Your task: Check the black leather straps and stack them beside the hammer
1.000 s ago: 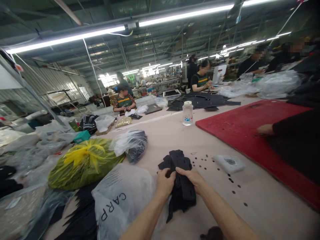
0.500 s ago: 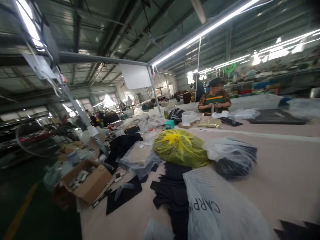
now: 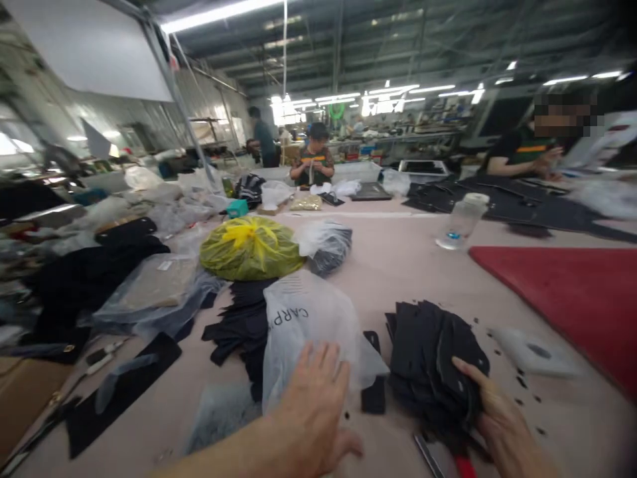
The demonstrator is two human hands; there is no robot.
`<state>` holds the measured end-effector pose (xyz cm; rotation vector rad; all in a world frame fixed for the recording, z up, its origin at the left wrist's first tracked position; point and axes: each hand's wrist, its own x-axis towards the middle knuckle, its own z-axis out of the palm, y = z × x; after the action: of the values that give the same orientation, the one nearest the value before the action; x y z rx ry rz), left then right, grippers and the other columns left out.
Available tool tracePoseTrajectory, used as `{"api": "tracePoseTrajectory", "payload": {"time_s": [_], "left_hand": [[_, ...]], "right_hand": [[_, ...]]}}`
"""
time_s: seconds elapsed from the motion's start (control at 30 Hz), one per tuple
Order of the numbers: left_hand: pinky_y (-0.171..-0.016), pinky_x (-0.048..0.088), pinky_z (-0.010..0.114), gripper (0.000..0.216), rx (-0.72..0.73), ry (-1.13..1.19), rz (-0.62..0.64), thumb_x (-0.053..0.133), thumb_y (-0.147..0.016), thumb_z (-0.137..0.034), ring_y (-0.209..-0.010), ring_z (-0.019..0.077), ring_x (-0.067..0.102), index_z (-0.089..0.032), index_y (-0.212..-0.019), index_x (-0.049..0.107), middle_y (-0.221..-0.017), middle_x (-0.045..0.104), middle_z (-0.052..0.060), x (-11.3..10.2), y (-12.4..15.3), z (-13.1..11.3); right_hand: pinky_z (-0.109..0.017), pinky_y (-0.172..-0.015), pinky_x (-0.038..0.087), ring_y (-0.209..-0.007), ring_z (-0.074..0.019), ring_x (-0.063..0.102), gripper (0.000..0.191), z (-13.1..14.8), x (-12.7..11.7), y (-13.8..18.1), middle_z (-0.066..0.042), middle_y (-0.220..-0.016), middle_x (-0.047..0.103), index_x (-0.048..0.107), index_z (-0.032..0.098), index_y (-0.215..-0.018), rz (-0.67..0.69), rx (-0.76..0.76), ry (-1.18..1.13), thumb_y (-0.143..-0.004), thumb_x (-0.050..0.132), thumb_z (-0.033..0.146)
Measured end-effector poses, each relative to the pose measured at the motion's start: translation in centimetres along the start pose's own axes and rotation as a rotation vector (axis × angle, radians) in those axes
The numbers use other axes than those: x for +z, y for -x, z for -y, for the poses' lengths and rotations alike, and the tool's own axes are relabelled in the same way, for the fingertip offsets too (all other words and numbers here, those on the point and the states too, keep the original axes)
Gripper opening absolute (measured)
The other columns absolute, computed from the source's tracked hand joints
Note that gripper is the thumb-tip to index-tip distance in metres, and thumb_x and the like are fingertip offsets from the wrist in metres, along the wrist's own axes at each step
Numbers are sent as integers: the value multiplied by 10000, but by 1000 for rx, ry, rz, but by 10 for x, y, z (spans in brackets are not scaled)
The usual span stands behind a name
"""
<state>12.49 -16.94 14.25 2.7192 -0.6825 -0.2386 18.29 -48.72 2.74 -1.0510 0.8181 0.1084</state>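
A stack of black cut pieces [image 3: 430, 362] lies fanned on the pale table [image 3: 398, 265], low and right of centre, and the right hand [image 3: 497, 415] clasps its near right edge, thumb laid over the top pieces and the other fingers hidden beneath, so the grip is closed on the stack. The left hand [image 3: 313, 405] is spread flat with fingers apart, palm down, its fingertips resting on the lower edge of a clear plastic bag [image 3: 308, 325] printed with dark letters; it holds nothing. Between bag and stack lies a small black strip [image 3: 373, 392], just beside both. At the bottom edge, under the stack, a tool with a red handle [image 3: 465, 468] and a metal blade shows, partly cut off by the frame. Small dark punched dots [image 3: 522, 384] speckle the table right of the stack, near a flat white pad [image 3: 535, 352]. Left of the bag lies a heap of black fabric [image 3: 239, 325], and beyond it a tied yellow bag [image 3: 251, 249] and a clear bag with dark contents [image 3: 328, 245]. A red mat [image 3: 567, 292] covers the table's right side, with a clear plastic bottle [image 3: 460, 222] standing behind it. Across the table, two other people [image 3: 313, 159] sit working; their hands are too small and blurred to read.
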Motion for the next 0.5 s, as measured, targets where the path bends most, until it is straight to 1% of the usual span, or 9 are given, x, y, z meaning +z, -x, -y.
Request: {"api": "tracePoseTrajectory", "payload": {"time_s": [0.03,0.07,0.1,0.2,0.27,0.33,0.4,0.43,0.5], "left_hand": [[-1148,123,624,903,-1,-80,45,790,-651,-545,-1407,446,242,-144,-1387,456,-1518,327,240,7,11,10],[-1142,118,634,917,-27,-172,63,811,-640,-502,-1405,448,243,-132,-1394,443,-1511,336,248,14,19,18],[-1128,158,630,847,-62,-258,65,801,-673,-435,-1379,444,294,-116,-1377,457,-1475,387,254,20,24,24],[-982,395,512,331,-129,-425,30,593,-821,-163,-1120,356,550,-109,-1147,610,-1174,618,185,25,28,32],[-847,451,414,236,-124,-447,-8,464,-835,-58,-935,287,601,-139,-964,645,-977,649,119,17,24,31],[-769,441,348,226,-135,-420,-74,436,-856,-57,-864,248,604,-162,-888,633,-905,646,89,4,17,27],[-711,409,302,175,-190,-321,-166,457,-908,-152,-820,221,607,-178,-863,624,-875,651,73,-11,8,23],[-685,389,289,180,-215,-260,-206,467,-929,-219,-794,211,606,-184,-841,620,-850,654,65,-18,3,22],[-654,354,281,263,-240,-164,-263,464,-952,-338,-746,201,597,-193,-786,608,-784,650,50,-30,-9,20]], "right_hand": [[-446,-700,643,-773,-315,736,438,0,-15,5,-141,-906,763,642,172,-1180,-40,8,-26,-755,716,248],[-451,-716,644,-763,-319,739,445,0,-27,9,-131,-885,769,652,170,-1159,-65,5,-54,-723,717,227],[-452,-741,642,-765,-318,741,445,-1,-35,13,-124,-880,772,659,165,-1138,-71,-3,-82,-699,717,204],[-431,-791,634,-757,-304,744,405,-2,-52,29,-104,-859,777,675,155,-1065,-68,2,-180,-661,707,133],[-421,-792,634,-727,-295,745,370,-1,-61,45,-87,-817,778,680,163,-1022,-66,37,-247,-656,698,105],[-419,-789,635,-719,-296,744,357,-1,-67,65,-84,-795,778,682,175,-1010,-78,73,-298,-658,700,117],[-431,-786,632,-743,-313,744,349,-4,-69,88,-101,-784,775,688,180,-999,-87,122,-328,-652,710,154],[-446,-779,631,-763,-329,742,333,-8,-67,100,-116,-779,772,694,178,-983,-73,163,-327,-651,718,189],[-483,-755,627,-805,-367,733,299,-21,-59,123,-150,-781,766,712,169,-926,27,278,-286,-653,737,291]]}}
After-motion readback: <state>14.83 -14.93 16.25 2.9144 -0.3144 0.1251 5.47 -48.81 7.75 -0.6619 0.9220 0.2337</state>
